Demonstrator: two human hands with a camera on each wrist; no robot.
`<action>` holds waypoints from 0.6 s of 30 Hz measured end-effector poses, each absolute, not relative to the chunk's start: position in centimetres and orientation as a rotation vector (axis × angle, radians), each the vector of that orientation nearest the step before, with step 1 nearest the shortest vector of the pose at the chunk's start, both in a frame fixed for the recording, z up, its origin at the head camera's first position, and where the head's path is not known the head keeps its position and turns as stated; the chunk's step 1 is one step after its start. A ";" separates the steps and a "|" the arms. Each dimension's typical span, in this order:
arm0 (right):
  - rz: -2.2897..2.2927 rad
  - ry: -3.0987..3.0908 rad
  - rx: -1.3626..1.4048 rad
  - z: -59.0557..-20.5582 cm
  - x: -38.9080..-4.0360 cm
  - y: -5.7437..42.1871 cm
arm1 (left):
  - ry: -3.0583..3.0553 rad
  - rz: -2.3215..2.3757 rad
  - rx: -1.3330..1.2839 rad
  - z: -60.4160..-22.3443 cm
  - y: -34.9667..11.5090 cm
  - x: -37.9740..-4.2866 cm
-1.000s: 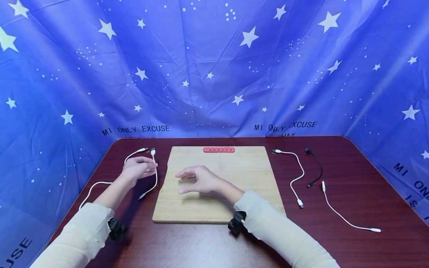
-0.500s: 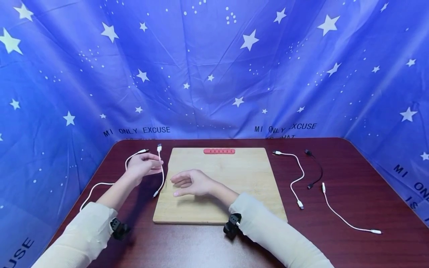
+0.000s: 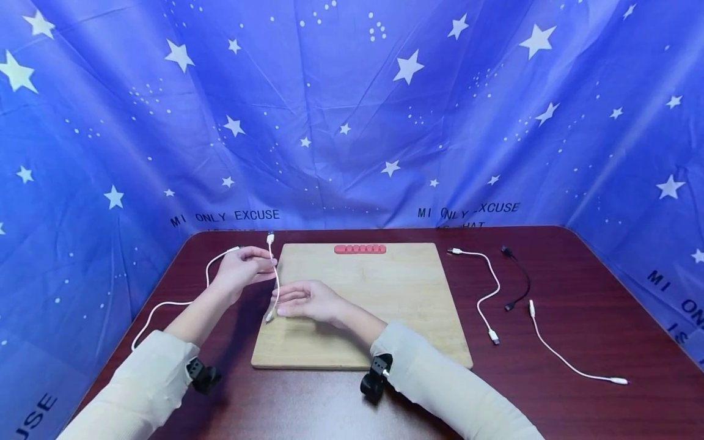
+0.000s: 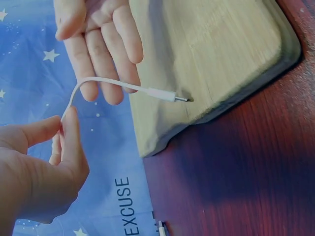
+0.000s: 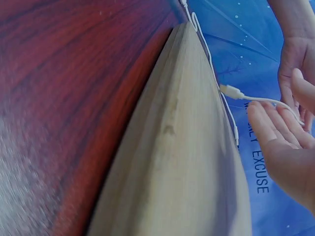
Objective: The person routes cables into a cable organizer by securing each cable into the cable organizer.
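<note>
My left hand [image 3: 238,274] pinches a white USB cable [image 3: 278,285] between thumb and fingertips, near the left edge of the wooden board [image 3: 368,305]. One plug points up beyond the fingers; the other end hangs down over the board's edge. In the left wrist view the small metal-tipped plug [image 4: 161,94] stands out on a curved length of cord. My right hand [image 3: 316,300] hovers above the board, its fingers extended beside that lower end. Seen from the right wrist, the open palm [image 5: 290,162] lies close to the plug [image 5: 231,92].
A red strip [image 3: 360,249] with several slots sits at the board's far edge. Another white cable [image 3: 159,305] lies left, partly behind my left arm. On the right are two white cables [image 3: 488,287] and a short black cable [image 3: 528,278]. A starry blue curtain [image 3: 352,110] surrounds the table.
My left hand has lifted the pinched cable and carried it right, to the board's edge. My right hand has shifted left to meet it, its fingers now beside the cable's lower plug.
</note>
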State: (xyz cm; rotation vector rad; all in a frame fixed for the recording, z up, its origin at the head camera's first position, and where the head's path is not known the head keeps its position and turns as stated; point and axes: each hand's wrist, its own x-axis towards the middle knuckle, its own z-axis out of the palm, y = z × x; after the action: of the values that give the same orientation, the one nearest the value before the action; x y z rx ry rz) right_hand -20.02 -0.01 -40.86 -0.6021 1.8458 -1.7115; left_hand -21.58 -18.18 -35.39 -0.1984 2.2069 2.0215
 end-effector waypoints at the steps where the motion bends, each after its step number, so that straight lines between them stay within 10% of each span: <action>1: -1.745 1.829 -0.579 -40.9 -20.0 0.0 | 2.198 2.034 -0.188 -35.3 -18.1 -21.6; 18: -2.036 1.693 -0.288 -41.4 -19.7 -0.2 | 1.987 2.267 -0.143 -35.6 -17.3 -23.4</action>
State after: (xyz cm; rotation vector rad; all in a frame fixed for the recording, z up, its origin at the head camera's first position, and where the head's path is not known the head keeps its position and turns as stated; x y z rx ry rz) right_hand -19.75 -0.21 -41.44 -0.2883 1.6927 -2.0359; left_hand -23.40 -17.35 -35.63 -0.1426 1.9873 2.2669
